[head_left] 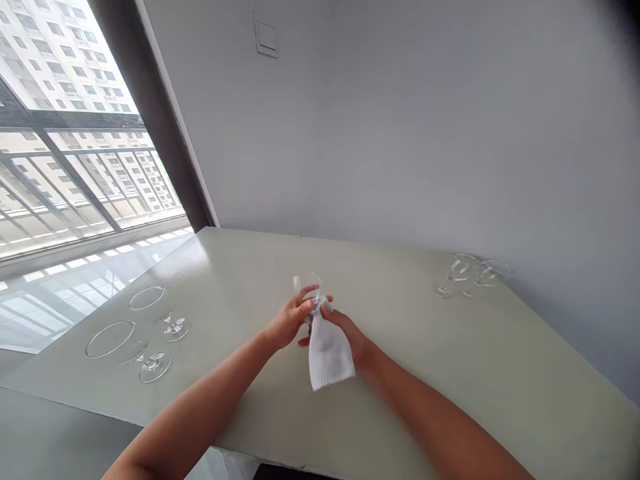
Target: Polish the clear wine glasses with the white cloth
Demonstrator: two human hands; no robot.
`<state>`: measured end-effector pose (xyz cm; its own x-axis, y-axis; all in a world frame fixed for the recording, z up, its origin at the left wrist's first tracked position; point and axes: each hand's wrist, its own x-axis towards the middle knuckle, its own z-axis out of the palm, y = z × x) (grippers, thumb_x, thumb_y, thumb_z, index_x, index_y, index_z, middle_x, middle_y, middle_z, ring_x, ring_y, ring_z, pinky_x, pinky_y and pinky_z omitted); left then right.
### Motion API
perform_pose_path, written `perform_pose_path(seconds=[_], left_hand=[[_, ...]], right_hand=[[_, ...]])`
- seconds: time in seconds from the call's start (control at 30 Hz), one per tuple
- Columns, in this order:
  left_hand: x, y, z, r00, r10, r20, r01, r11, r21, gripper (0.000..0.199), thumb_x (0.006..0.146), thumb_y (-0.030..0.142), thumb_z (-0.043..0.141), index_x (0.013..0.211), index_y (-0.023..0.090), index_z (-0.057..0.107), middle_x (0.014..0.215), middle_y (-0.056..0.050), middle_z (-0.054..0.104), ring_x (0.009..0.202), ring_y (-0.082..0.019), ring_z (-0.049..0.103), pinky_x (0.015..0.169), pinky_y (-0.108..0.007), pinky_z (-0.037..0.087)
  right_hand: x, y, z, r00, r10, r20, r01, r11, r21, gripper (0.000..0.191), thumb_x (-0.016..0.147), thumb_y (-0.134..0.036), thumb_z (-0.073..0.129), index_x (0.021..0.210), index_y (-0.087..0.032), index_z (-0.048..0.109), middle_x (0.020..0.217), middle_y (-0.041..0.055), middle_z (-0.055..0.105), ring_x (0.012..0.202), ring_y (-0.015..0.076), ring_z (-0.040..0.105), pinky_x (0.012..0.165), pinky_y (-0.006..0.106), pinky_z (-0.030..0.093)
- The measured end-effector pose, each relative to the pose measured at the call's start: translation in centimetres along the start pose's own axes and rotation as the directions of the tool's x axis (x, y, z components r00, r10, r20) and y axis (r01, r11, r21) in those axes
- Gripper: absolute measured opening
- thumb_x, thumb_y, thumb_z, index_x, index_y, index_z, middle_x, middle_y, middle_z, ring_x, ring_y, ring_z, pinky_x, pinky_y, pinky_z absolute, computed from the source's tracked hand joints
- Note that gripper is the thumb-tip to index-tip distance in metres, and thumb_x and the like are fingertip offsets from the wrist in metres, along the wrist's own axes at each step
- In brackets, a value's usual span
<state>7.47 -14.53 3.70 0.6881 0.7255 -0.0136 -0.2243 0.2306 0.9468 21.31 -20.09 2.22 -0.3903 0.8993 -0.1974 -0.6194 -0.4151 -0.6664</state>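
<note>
Drinking glass (314, 279) gripped by our L hand (293, 319), prob. for steadiness; our R hand (349, 332) pinches white cloth (331, 360) against it, so cloth's tail hangs loose.

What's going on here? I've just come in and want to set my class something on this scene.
A person's left hand and right hand are together around a clear glass and a white cloth, whose loose end hangs down. The exact grip of each hand on the glass is partly hidden. On the table, two stemmed glasses stand at the left, and a second pair stands by the far right edge, near the wall.
</note>
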Motion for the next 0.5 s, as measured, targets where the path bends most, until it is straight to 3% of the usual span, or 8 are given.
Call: perform_pose_path(seconds=[0.1, 0.27, 0.37, 0.5], left_hand=[[0.0, -0.1, 0.1, 0.999, -0.045, -0.016, 0.043, 0.993, -0.106, 0.046, 0.070, 0.043, 0.064, 0.105, 0.020, 0.046, 0.104, -0.011, 0.061, 0.075, -0.018, 0.060, 0.062, -0.027, 0.045], [0.1, 0.4, 0.0, 0.990, 0.009, -0.141, -0.022, 0.996, -0.086, 0.041, 0.068, 0.040, 0.066, 0.097, 0.020, 0.046, 0.103, -0.010, 0.062, 0.060, -0.014, 0.061, 0.046, -0.021, 0.041], [0.2, 0.9, -0.3, 0.982, 0.031, -0.184, -0.051, 0.993, -0.106, 0.039, 0.069, 0.038, 0.066, 0.097, 0.019, 0.047, 0.095, -0.009, 0.065, 0.068, -0.015, 0.062, 0.054, -0.022, 0.045], [0.6, 1.3, -1.5, 0.955, 0.008, -0.298, -0.096, 0.955, -0.281, 0.029, 0.074, 0.038, 0.062, 0.089, 0.017, 0.049, 0.089, -0.007, 0.066, 0.084, -0.019, 0.064, 0.077, -0.033, 0.049]], right_hand=[[0.1, 0.9, 0.0, 0.995, 0.069, 0.075, -0.065, 0.996, -0.058, 0.037, 0.071, -0.051, 0.061, 0.088, -0.017, 0.058, 0.073, 0.0025, 0.060, 0.066, 0.0155, 0.057, 0.064, 0.031, 0.046], [0.4, -0.2, 0.0, 0.992, 0.062, 0.106, -0.032, 0.963, -0.268, 0.033, 0.074, -0.043, 0.062, 0.092, -0.014, 0.060, 0.083, 0.0073, 0.062, 0.075, 0.0177, 0.058, 0.071, 0.034, 0.044], [0.1, -2.1, -0.6, 0.999, -0.011, 0.052, 0.032, 0.902, -0.430, 0.032, 0.074, -0.042, 0.061, 0.086, -0.012, 0.064, 0.080, 0.0060, 0.062, 0.075, 0.0166, 0.056, 0.072, 0.031, 0.042], [-1.7, -6.0, -1.1, 0.993, -0.112, -0.037, 0.060, 0.744, -0.665, 0.035, 0.071, -0.046, 0.061, 0.079, -0.012, 0.066, 0.068, 0.0034, 0.059, 0.065, 0.0159, 0.053, 0.064, 0.030, 0.039]])
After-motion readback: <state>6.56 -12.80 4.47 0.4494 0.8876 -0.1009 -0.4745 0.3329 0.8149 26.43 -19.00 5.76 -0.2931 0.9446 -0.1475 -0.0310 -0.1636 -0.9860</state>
